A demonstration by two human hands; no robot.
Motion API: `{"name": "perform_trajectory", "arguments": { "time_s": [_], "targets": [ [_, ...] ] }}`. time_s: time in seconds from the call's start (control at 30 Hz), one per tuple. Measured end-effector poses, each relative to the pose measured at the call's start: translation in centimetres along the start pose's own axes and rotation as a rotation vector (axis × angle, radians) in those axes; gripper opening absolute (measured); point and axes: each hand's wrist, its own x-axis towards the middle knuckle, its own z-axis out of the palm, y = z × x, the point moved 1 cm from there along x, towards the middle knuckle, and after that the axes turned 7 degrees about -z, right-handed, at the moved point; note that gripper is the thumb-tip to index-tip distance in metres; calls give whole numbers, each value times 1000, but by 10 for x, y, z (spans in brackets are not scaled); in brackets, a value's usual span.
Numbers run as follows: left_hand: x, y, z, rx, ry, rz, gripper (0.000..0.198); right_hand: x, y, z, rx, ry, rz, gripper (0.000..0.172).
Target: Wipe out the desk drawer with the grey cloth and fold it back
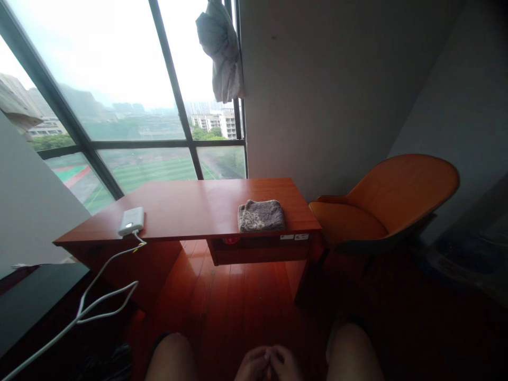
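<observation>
The left hand and right hand met low in front, between the bare knees, fingers bent and touching at the tips; whether they closed on anything between the palms, I could not tell. Red-brown boards made up the floor beyond them. To the left stood a dark table, and a white cable ran up past it, looping back once, to the white box near the front edge of the desk, on its left part. The towel, grey-brown, folded and patterned on one side, lay at the desk's front edge, right of the middle and well apart from the box and from both hands. Under the top, below the towel, was a shelf with a red thing partly hidden in it. An orange chair stood just beside the desk's right end. Behind rose the grey wall and the window, a bunched curtain hanging at its right side; outside lay a green field and, farther off, pale buildings.
</observation>
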Motion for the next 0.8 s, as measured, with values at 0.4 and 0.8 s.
{"name": "perform_trajectory", "arguments": {
  "time_s": [0.4, 0.8],
  "targets": [
    [14, -22, -16, 339, 192, 155, 49, 1, 10, 1, 162, 77, 67, 55],
    [7, -17, -16, 631, 257, 144, 46, -4, 7, 6, 103, 83, 84, 60]
  ]
}}
